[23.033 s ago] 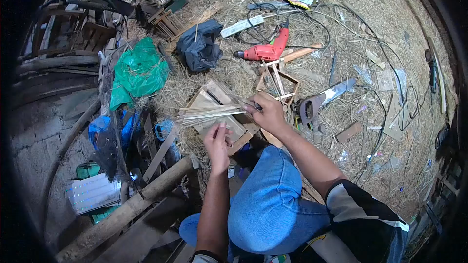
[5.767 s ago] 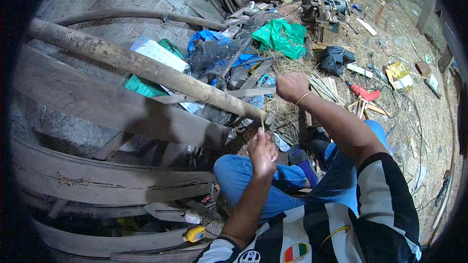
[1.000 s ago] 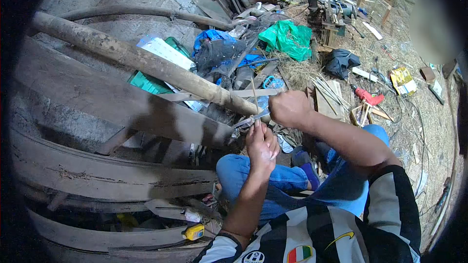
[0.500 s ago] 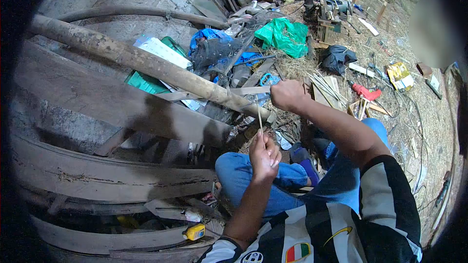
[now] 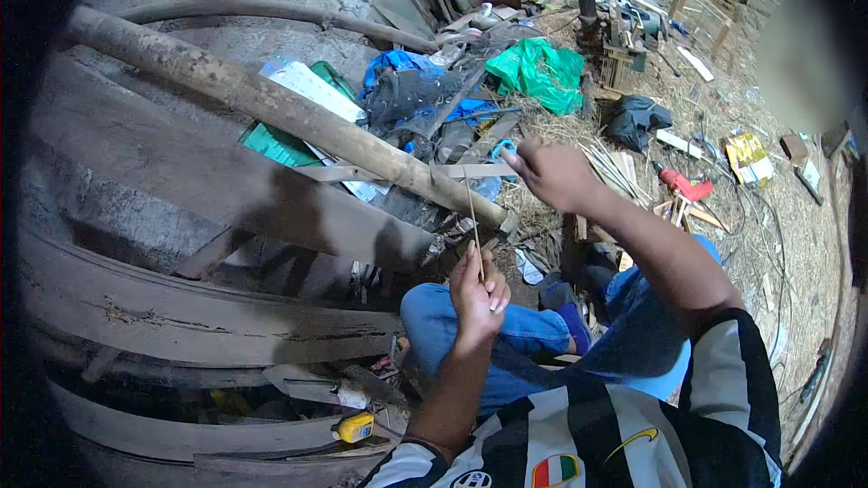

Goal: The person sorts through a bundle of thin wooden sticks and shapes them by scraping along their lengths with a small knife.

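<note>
My left hand [image 5: 479,294] is closed round a thin pale stick [image 5: 471,208], which slants up and meets a long flat blade-like strip [image 5: 475,171]. That strip crosses the round wooden pole [image 5: 362,149] near the pole's lower end and shows again on its far side. At the strip's right end my right hand [image 5: 561,176] is curled, slightly blurred, with its thumb stretched toward the strip; the fingers' grip is partly hidden. Just behind the thumb lies a blue ring-shaped thing [image 5: 503,150].
Wide planks [image 5: 199,307] lie to the left, with a yellow bottle [image 5: 353,427] below. Beyond the pole are a green plastic bag [image 5: 538,72] and blue sheeting [image 5: 398,63]. A black bag [image 5: 637,119], a red drill [image 5: 684,183] and a yellow packet [image 5: 749,158] lie at right.
My right hand has shifted slightly right, and its thumb now sticks out. The left hand has moved a little left and down, with more of the stick showing. The view has shifted slightly.
</note>
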Demonstrator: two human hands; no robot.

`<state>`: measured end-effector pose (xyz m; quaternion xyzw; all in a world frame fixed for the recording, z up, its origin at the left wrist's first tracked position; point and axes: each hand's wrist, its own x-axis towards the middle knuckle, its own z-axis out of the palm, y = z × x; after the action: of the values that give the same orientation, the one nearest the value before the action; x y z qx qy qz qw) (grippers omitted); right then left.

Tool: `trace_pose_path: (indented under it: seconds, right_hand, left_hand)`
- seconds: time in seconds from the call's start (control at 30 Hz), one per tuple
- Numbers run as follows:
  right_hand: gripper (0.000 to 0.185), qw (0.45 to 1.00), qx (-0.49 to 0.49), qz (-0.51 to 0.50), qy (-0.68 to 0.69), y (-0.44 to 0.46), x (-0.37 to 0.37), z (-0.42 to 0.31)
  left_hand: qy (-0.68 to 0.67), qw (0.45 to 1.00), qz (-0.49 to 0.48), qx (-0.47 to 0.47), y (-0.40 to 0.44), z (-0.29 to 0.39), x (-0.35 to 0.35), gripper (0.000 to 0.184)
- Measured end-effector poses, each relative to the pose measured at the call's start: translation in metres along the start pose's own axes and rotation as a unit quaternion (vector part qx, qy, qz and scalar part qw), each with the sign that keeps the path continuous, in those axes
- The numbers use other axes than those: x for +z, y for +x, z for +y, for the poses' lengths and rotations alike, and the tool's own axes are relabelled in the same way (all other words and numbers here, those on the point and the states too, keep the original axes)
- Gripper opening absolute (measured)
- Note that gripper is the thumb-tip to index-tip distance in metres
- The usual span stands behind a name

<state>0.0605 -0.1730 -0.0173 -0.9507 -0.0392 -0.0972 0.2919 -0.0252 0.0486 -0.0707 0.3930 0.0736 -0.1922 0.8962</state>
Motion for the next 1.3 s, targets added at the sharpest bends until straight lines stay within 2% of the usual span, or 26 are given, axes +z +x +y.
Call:
trace_pose_path:
  seconds: [0.03,0.2,0.3,0.4,0.43,0.53,0.7,0.93,1.03,1.1,1.27,1.3]
  right_hand:
    - [0.039,0.999,-0.042,-0.002,0.011,-0.006,-0.003,-0.003]
    - [0.028,0.995,-0.098,0.008,0.03,-0.027,-0.005,-0.024]
    - [0.026,0.99,-0.132,-0.051,0.012,-0.035,-0.003,-0.031]
    - [0.027,0.982,-0.18,-0.055,0.033,-0.037,0.005,-0.035]
    - [0.035,0.981,-0.179,-0.076,0.021,-0.036,0.009,-0.033]
    - [0.035,0.978,-0.192,-0.084,0.022,-0.036,0.01,-0.033]
    - [0.03,0.975,-0.206,-0.078,-0.007,-0.039,0.003,-0.034]
    - [0.029,0.966,-0.243,-0.072,-0.051,-0.037,-0.005,-0.034]
    - [0.021,0.968,-0.24,-0.05,-0.058,-0.034,-0.007,-0.034]
    - [0.02,0.968,-0.239,-0.047,-0.06,-0.031,-0.007,-0.031]
    - [0.019,0.965,-0.246,-0.031,-0.08,-0.024,-0.005,-0.019]
    - [0.018,0.975,-0.197,-0.038,-0.096,-0.016,-0.007,-0.01]
  left_hand:
    - [-0.001,1.0,0.0,-0.004,0.002,0.002,0.004,0.033]
    - [-0.022,0.999,-0.004,-0.023,0.004,0.014,0.016,0.034]
    - [-0.011,1.0,-0.013,0.014,0.006,0.021,0.016,0.034]
    - [-0.002,1.0,-0.02,0.017,0.005,0.027,0.018,0.034]
    - [-0.001,1.0,-0.021,0.018,0.006,0.027,0.017,0.034]
    - [0.009,0.999,-0.038,0.024,0.006,0.025,0.017,0.033]
    - [0.065,0.997,-0.002,0.04,0.003,0.026,0.031,0.032]
    - [0.081,0.995,-0.001,0.062,0.0,0.025,0.036,0.03]
    - [0.085,0.995,0.013,0.054,-0.002,0.025,0.038,0.029]
    - [0.067,0.997,-0.009,0.049,0.0,0.024,0.035,0.03]
    - [0.059,0.998,0.009,0.028,-0.003,0.022,0.04,0.03]
    - [0.064,0.998,0.011,0.018,-0.006,0.019,0.04,0.031]
